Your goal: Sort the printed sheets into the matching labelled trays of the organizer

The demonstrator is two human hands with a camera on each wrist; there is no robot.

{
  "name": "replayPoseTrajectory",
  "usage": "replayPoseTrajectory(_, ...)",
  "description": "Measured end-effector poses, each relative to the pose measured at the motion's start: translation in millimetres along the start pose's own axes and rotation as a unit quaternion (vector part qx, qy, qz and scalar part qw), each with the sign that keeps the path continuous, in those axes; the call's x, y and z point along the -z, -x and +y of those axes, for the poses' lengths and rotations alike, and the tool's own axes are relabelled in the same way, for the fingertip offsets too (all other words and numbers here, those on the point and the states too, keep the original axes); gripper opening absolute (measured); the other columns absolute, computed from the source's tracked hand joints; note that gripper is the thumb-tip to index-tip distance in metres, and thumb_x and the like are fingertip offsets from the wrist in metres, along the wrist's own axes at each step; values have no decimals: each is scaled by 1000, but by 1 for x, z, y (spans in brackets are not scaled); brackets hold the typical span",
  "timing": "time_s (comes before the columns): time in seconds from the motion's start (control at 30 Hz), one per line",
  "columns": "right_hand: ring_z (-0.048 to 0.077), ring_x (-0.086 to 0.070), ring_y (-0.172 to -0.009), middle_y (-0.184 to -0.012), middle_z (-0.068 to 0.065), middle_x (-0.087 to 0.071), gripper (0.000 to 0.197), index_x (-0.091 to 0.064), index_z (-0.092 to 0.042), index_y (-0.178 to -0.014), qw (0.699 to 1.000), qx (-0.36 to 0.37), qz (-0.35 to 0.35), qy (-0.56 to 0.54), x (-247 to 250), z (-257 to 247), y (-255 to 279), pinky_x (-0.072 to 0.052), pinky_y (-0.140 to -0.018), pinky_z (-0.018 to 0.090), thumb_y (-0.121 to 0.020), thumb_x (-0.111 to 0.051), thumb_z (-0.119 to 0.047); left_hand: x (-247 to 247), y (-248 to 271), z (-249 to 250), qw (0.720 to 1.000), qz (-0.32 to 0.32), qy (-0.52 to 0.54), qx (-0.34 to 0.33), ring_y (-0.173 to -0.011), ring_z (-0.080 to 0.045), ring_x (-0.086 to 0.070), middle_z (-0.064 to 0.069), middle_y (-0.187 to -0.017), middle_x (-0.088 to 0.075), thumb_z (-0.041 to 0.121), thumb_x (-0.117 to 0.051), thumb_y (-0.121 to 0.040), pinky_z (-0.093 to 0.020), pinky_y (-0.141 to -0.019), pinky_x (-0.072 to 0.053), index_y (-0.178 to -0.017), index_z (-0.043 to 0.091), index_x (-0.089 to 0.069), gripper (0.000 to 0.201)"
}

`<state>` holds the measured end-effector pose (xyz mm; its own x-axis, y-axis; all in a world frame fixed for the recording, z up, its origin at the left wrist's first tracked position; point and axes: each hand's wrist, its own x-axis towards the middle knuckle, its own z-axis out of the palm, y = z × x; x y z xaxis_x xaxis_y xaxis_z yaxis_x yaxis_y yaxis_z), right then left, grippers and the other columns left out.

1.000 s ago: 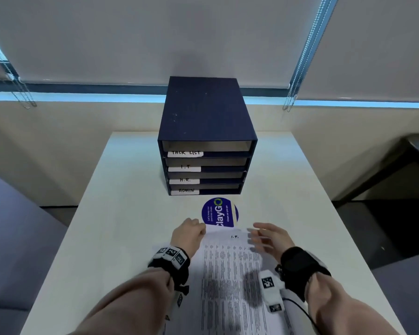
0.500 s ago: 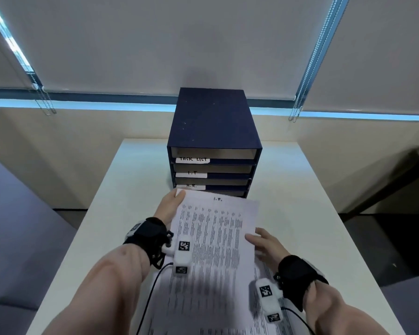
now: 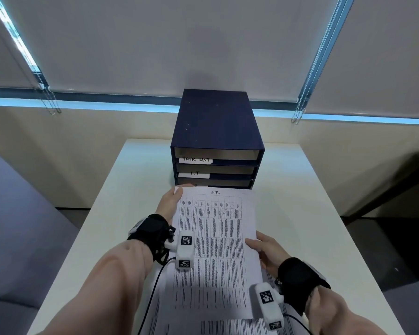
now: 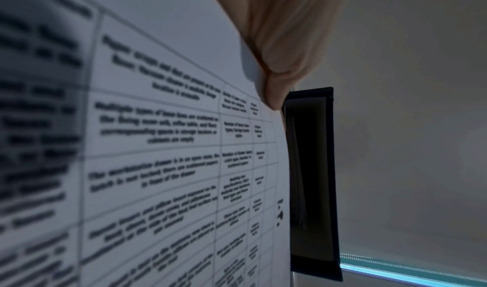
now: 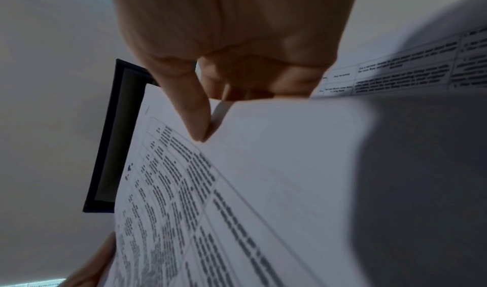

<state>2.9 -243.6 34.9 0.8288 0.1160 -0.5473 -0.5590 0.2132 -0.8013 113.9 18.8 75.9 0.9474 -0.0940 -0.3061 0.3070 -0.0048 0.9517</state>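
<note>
A printed sheet (image 3: 218,240) headed "I.T." in handwriting is held in the air in front of the dark blue organizer (image 3: 215,131). My left hand (image 3: 171,203) pinches its far left corner; the thumb (image 4: 276,87) lies on the printed side. My right hand (image 3: 264,250) pinches its right edge, thumb (image 5: 195,114) on top. The sheet's far edge hides the organizer's lower trays. The trays labelled "TASK LIST" (image 3: 196,160) and "I.T" (image 3: 194,174) show above it. More printed sheets (image 3: 228,326) lie on the table under my wrists.
The organizer stands at the back middle of the white table (image 3: 300,189). Window blinds (image 3: 155,44) and bead chains (image 3: 49,100) hang behind it. A grey seat (image 3: 17,238) is at the left, and a dark bench (image 3: 397,180) at the right.
Both hands have lifted the I.T. sheet off the pile and carried it up toward the organizer. It now covers the round blue sticker and the lower labels.
</note>
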Motion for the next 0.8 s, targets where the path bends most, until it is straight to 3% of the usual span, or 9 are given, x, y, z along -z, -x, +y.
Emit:
replayPoseTrajectory(0.1,26,-59,-120,-129,7,-63,46,-52,-14,-132,1000,-5,-4,20,-1,8,1,-40,-109,48,-87,-65,-15,4,-9,3,998,42,37,22,-113,-32,-57,-20,-124,-60,20,-35,-103,-44,-101,-43,-108,16,-62,28)
replayPoseTrajectory(0.17,29,-59,-120,-128,10,-63,41,-50,-14,-132,1000,-11,0,25,-1,12,1,-37,-111,50,-92,-57,-6,8,-14,3,995,50,66,47,-114,-31,-58,-19,-128,-59,24,-39,-102,-46,-103,-43,-121,12,-56,29)
replayPoseTrajectory(0.23,33,-61,-114,-123,14,-65,35,-52,-9,-129,999,-22,20,18,0,5,-3,-40,-108,51,-95,-50,0,10,-12,-1,992,29,103,74,-113,-32,-60,-18,-127,-60,29,-45,-100,-43,-96,-48,-131,5,-50,40)
replayPoseTrajectory(0.4,40,-53,-122,-134,25,-54,43,-44,6,-137,994,-16,81,68,-1,-43,-34,-36,-110,50,-94,-47,5,9,9,-10,994,-51,45,91,-102,-26,-67,-13,-114,-69,29,-51,-97,-40,-92,-51,-119,4,-60,34)
replayPoseTrajectory(0.53,33,-38,-137,-147,18,-40,52,-29,2,-146,993,20,90,71,-15,-99,-56,-30,-110,37,-97,-47,0,8,3,-10,992,-78,-16,95,-100,-29,-68,-10,-111,-71,27,-52,-97,-44,-84,-56,-123,9,-58,32)
replayPoseTrajectory(0.63,31,-37,-138,-151,15,-37,63,-24,-2,-149,992,57,92,66,-17,-116,-70,-27,-116,39,-94,-56,-7,1,-6,-6,994,-70,-14,82,-85,-31,-71,-14,-115,-68,21,-46,-100,-36,-63,-60,-129,12,-51,31)
replayPoseTrajectory(0.7,31,-49,-129,-146,14,-44,59,-36,-8,-145,994,30,78,72,-12,-113,-71,-42,-107,42,-91,-61,-15,-4,-13,-7,996,-40,5,75,-65,-26,-72,-15,-108,-69,20,-41,-102,-28,-52,-57,-129,15,-48,29)
replayPoseTrajectory(0.77,31,-64,-106,-137,10,-52,51,-45,-13,-133,994,-40,44,92,-4,-103,-67,-59,-73,34,-88,-67,-22,-9,-21,-13,997,-9,22,78,-52,-21,-68,-13,-107,-68,21,-37,-103,-25,-45,-54,-132,16,-44,30)
replayPoseTrajectory(0.8,29,-70,-87,-130,10,-54,45,-44,-16,-128,993,-67,30,88,0,-99,-65,-57,-56,29,-89,-65,-20,-11,-26,-18,996,3,23,84,-46,-19,-65,-13,-110,-66,22,-35,-103,-23,-41,-51,-133,17,-42,32)
